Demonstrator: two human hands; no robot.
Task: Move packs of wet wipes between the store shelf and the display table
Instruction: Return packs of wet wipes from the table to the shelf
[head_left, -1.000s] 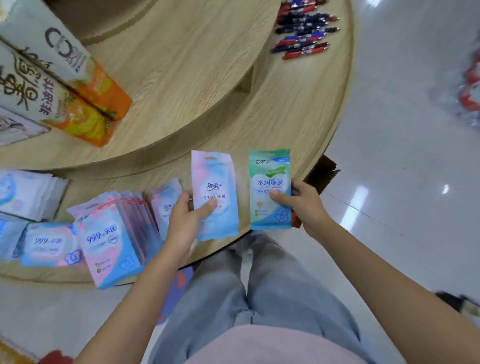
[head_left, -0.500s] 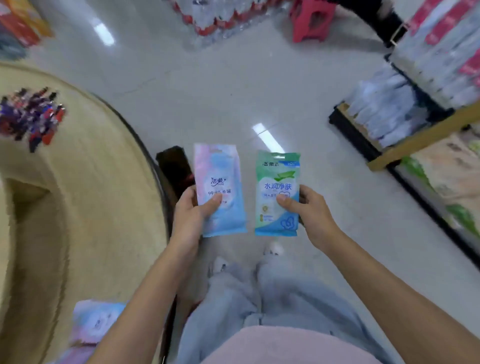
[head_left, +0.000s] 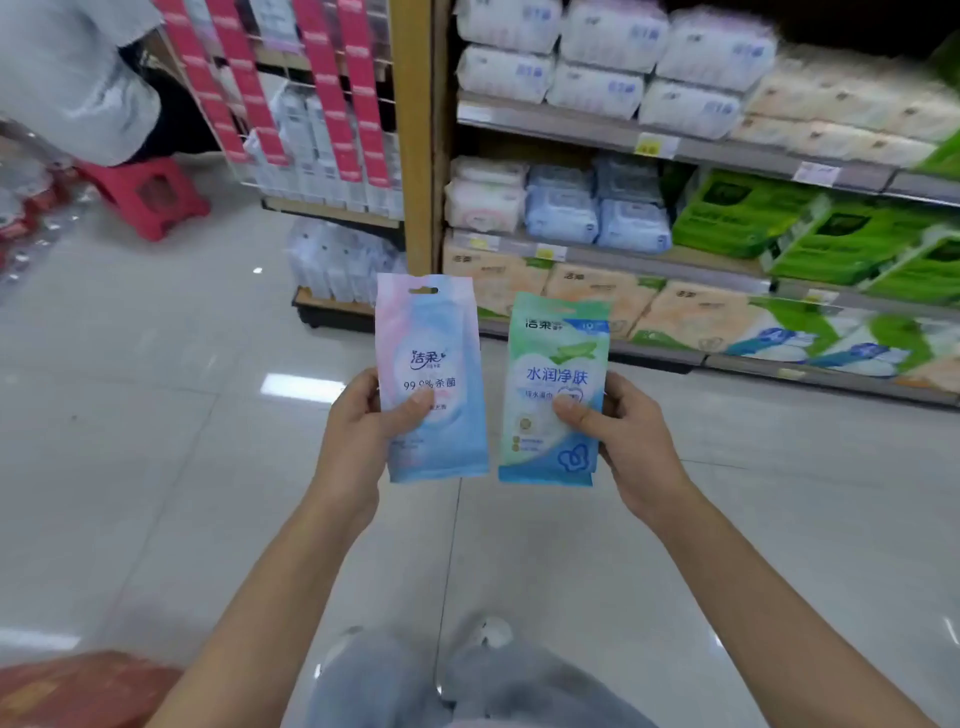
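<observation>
1. While held upright over the floor (head_left: 156, 467), the pink-and-blue pack (head_left: 431, 379) is gripped by the left hand (head_left: 358, 436).
2. Just right of it, the green pack (head_left: 553, 384) is gripped by the right hand (head_left: 634, 441), the store shelf (head_left: 675, 150) beyond.

Glossy tiled floor (head_left: 156, 467), store shelf (head_left: 550, 127), red stool (head_left: 150, 200)

Head camera looks down and forward, toward nearby store shelf (head_left: 675, 150).

In front of the store shelf (head_left: 418, 156), the pink-blue pack (head_left: 434, 358) and the green pack (head_left: 550, 364) were smooth, faintly shiny plastic film. The shelf's upright looked like matt wood. Left of it, a red stool (head_left: 150, 197) was plastic and the floor tiles (head_left: 156, 415) glossy.
</observation>
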